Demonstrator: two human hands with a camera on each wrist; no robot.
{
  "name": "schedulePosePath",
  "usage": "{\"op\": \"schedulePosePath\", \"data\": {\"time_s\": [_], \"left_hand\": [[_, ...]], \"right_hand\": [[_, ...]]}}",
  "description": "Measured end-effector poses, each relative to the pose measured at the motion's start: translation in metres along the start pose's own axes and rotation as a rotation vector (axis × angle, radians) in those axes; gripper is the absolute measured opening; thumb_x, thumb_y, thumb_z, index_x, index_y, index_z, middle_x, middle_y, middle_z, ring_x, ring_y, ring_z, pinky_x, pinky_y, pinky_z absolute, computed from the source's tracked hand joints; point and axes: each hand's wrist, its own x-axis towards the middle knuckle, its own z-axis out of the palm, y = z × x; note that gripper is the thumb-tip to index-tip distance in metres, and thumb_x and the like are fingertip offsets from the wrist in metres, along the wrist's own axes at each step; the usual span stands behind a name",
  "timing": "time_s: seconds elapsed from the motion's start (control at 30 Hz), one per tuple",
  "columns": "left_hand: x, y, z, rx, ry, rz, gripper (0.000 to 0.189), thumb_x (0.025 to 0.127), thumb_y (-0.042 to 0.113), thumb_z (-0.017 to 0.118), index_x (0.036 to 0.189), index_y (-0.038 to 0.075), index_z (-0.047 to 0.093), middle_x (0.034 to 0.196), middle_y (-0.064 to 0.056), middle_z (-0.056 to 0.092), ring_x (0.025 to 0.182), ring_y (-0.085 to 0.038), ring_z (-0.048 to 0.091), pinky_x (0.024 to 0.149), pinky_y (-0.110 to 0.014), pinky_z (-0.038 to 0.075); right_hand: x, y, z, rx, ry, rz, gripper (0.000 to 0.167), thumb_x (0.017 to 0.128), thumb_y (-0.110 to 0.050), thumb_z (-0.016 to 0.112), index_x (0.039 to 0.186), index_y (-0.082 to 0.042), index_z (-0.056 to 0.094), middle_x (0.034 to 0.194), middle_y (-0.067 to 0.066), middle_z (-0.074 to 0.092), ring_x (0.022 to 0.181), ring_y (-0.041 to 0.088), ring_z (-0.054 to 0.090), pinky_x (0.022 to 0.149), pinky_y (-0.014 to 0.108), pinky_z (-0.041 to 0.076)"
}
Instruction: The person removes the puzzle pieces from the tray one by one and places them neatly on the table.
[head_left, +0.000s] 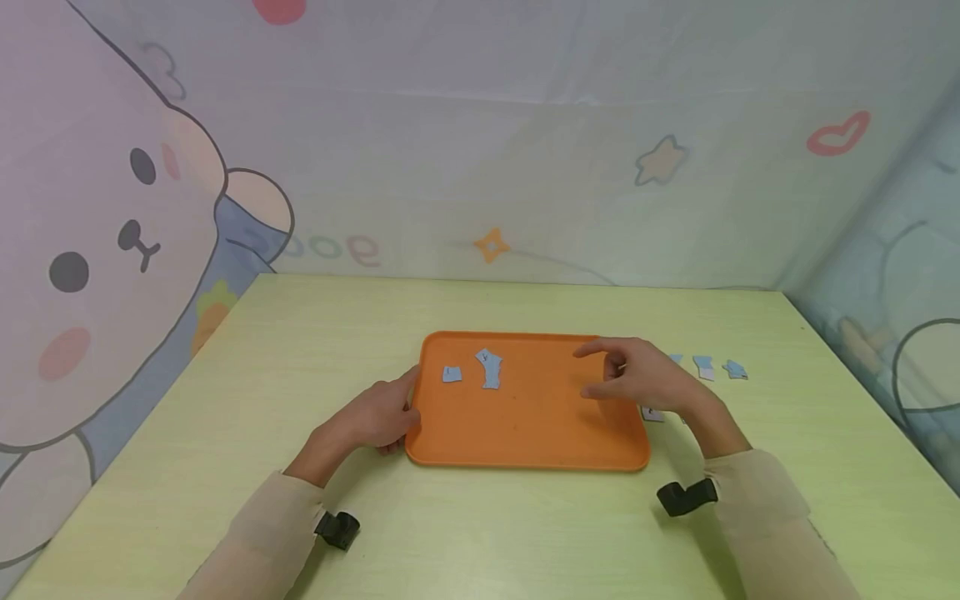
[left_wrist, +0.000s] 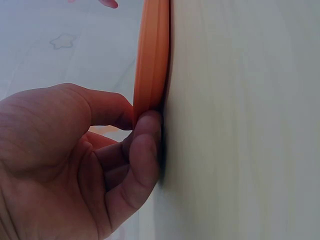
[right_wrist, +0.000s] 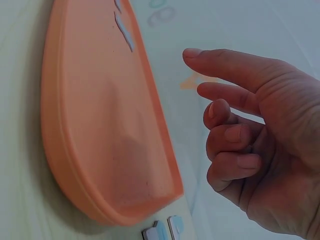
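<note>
An orange tray [head_left: 525,433] lies on the table. My left hand [head_left: 384,412] grips its left edge; in the left wrist view curled fingertips meet the tray wall [left_wrist: 152,60] low down, close to the tabletop. On the tray, toward the back left, lie a small light-blue puzzle piece [head_left: 452,374] and a longer blue puzzle section [head_left: 490,372] with a letter-like mark on it. Over the tray's right side hovers my right hand [head_left: 647,375], its thumb and index finger spread apart and its other fingers bent. Nothing shows between those fingertips.
Right of the tray, several loose blue and white pieces lie on the table, among them a piece [head_left: 704,367] and another [head_left: 737,369]. A piece with a dark mark [head_left: 652,414] sits by the tray's right edge, partly behind my right hand. A printed cloth [head_left: 480,150] hangs behind the table.
</note>
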Motion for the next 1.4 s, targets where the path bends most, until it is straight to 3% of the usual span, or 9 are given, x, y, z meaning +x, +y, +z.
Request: {"op": "schedulePosePath", "data": {"time_s": [0.37,0.93,1.4], "left_hand": [[-0.001,0.000,0.000,0.000,-0.002,-0.008,0.077,0.097,0.004,0.046,0.169,0.002,0.016,0.057,-0.002,0.058,0.047,-0.014,0.053,0.048,-0.027,0.046],[-0.002,0.002,0.000,-0.005,0.005,-0.004,0.076,0.098,0.004,0.047,0.168,0.002,0.019,0.058,-0.003,0.058,0.047,-0.014,0.053,0.048,-0.027,0.047],[-0.002,0.002,0.000,0.000,0.007,-0.009,0.076,0.099,0.005,0.047,0.169,0.002,0.016,0.058,-0.003,0.058,0.047,-0.014,0.053,0.048,-0.028,0.047]], "right_hand": [[0.010,-0.014,0.012,-0.001,0.014,-0.019,0.061,0.089,-0.027,0.084,0.143,-0.005,0.063,0.074,0.002,0.056,0.063,0.014,0.050,0.059,0.028,0.042],[0.030,-0.027,0.038,-0.027,0.043,-0.054,0.060,0.089,-0.027,0.085,0.142,-0.007,0.065,0.072,0.000,0.057,0.064,0.016,0.052,0.060,0.029,0.042],[0.048,-0.041,0.057,-0.064,-0.004,0.002,0.060,0.089,-0.032,0.084,0.142,-0.013,0.065,0.070,-0.002,0.051,0.062,0.014,0.046,0.059,0.030,0.038]]}}
